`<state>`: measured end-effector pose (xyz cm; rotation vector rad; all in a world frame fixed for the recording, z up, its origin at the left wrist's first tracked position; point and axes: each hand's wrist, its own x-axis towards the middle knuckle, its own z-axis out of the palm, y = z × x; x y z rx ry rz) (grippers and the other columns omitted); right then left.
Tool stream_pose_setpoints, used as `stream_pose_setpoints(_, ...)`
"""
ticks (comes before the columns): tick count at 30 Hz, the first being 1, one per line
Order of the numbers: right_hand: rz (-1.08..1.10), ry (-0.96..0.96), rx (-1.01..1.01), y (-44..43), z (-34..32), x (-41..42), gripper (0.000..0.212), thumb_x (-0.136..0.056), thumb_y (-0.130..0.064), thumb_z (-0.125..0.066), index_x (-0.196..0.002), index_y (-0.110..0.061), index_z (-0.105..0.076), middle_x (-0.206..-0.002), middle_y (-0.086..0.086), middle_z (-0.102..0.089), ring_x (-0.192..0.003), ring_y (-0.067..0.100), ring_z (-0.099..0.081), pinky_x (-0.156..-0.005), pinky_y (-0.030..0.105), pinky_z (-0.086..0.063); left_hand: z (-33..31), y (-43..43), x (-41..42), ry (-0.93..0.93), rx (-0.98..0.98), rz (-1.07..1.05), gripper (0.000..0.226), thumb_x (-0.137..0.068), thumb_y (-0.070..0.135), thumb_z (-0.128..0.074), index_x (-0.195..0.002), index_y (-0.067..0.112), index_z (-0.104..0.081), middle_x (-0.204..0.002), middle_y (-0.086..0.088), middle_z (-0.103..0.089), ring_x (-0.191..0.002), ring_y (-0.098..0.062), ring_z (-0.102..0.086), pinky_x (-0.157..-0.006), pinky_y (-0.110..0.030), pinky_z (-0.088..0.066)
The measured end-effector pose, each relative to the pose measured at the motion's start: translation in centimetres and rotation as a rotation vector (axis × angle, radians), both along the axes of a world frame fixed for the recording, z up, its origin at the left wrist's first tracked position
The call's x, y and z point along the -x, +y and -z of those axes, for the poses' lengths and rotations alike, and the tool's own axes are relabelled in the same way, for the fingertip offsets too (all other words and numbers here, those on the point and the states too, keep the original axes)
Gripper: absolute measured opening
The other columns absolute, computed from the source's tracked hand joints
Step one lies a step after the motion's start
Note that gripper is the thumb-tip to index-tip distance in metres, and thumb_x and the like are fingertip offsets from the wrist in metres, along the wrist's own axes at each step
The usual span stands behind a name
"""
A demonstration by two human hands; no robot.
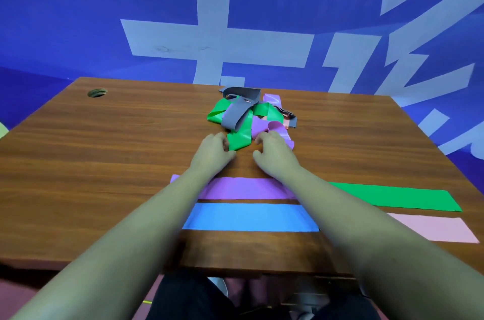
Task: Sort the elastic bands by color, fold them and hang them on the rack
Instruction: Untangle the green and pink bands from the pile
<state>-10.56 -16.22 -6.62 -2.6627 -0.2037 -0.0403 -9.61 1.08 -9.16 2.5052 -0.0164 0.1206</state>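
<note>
A tangled pile of elastic bands [251,115] in grey, green and purple lies at the far middle of the wooden table [104,149]. My left hand [213,148] touches the near end of a green band [239,137] from the pile, fingers curled at its edge. My right hand [272,148] rests at a purple band [281,133] in the pile, fingers curled. Whether either hand grips its band is unclear. Four bands lie flat near me: purple [243,188], blue [248,217], green [400,196] and pink [437,229]. No rack is in view.
A round cable hole [97,92] sits at the table's far left corner. A blue wall with large white characters [209,39] stands right behind the table. My legs and a chair show below the near table edge.
</note>
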Motion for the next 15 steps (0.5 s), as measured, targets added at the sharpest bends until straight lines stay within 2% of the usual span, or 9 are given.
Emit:
stream_pose_setpoints(2,-0.026,0.026,0.008,0.7,0.9,-1.4,0.039,-0.085,-0.015,-0.055,-0.123,-0.011,-0.058,-0.123,0.013,-0.053,-0.111,0.030,-0.055,-0.096,0.040,-0.047,1.2,-0.1,-1.4,-0.020,-0.040,0.004,0.034,-0.077,0.029,-0.076,-0.104,0.012,-0.063,-0.102,-0.014,-0.059,-0.099,-0.032,-0.057,-0.090,-0.040,-0.047)
stream_pose_setpoints(3,-0.031,0.033,0.004,0.9,1.5,-2.1,0.042,-0.085,-0.015,-0.055,-0.127,-0.012,-0.056,-0.124,0.013,-0.053,-0.114,0.030,-0.054,-0.098,0.040,-0.046,1.6,-0.1,-2.1,-0.040,-0.060,0.011,0.034,-0.078,0.030,-0.075,-0.106,0.013,-0.065,-0.102,-0.014,-0.058,-0.100,-0.033,-0.056,-0.091,-0.042,-0.047)
stream_pose_setpoints(7,-0.038,0.033,-0.044,0.6,2.9,-3.9,0.047,-0.084,-0.015,-0.057,-0.131,-0.015,-0.054,-0.123,0.016,-0.053,-0.111,0.031,-0.055,-0.098,0.040,-0.045,1.7,0.0,-3.8,-0.136,-0.116,0.112,0.011,-0.086,0.021,-0.067,-0.088,0.010,-0.065,-0.091,-0.012,-0.057,-0.092,-0.035,-0.056,-0.079,-0.042,-0.047)
stream_pose_setpoints(9,-0.050,0.004,-0.086,0.3,3.0,-4.3,0.042,-0.085,-0.017,-0.060,-0.127,-0.019,-0.058,-0.118,0.013,-0.057,-0.103,0.029,-0.059,-0.095,0.039,-0.047,0.5,-0.1,-3.9,-0.174,0.007,0.120,0.011,-0.086,0.016,-0.064,-0.078,0.011,-0.059,-0.081,-0.009,-0.056,-0.083,-0.028,-0.054,-0.071,-0.036,-0.042)
stream_pose_setpoints(11,-0.053,-0.050,-0.172,0.1,2.4,-4.5,0.031,-0.085,-0.021,-0.062,-0.115,-0.026,-0.066,-0.104,0.005,-0.065,-0.096,0.021,-0.061,-0.088,0.038,-0.050,-1.4,-0.1,-3.6,-0.186,0.187,0.101,0.011,-0.085,0.015,-0.061,-0.076,0.009,-0.056,-0.077,-0.007,-0.057,-0.076,-0.022,-0.052,-0.069,-0.034,-0.038)
stream_pose_setpoints(13,-0.038,-0.121,-0.334,0.2,0.7,-4.7,0.015,-0.084,-0.019,-0.065,-0.095,-0.027,-0.071,-0.086,-0.005,-0.068,-0.079,0.010,-0.061,-0.072,0.032,-0.050,-3.9,0.1,-3.2,-0.205,0.326,0.104,0.010,-0.084,0.016,-0.057,-0.078,0.008,-0.058,-0.074,-0.004,-0.058,-0.070,-0.015,-0.050,-0.068,-0.033,-0.039)
stream_pose_setpoints(15,-0.024,-0.163,-0.498,0.7,-2.0,-4.6,0.013,-0.083,-0.014,-0.065,-0.081,-0.026,-0.070,-0.081,-0.004,-0.066,-0.063,0.005,-0.057,-0.059,0.024,-0.046,-6.7,0.2,-2.8,-0.213,0.445,0.110,0.009,-0.084,0.014,-0.055,-0.078,0.007,-0.058,-0.070,0.000,-0.056,-0.066,-0.011,-0.046,-0.064,-0.029,-0.038)
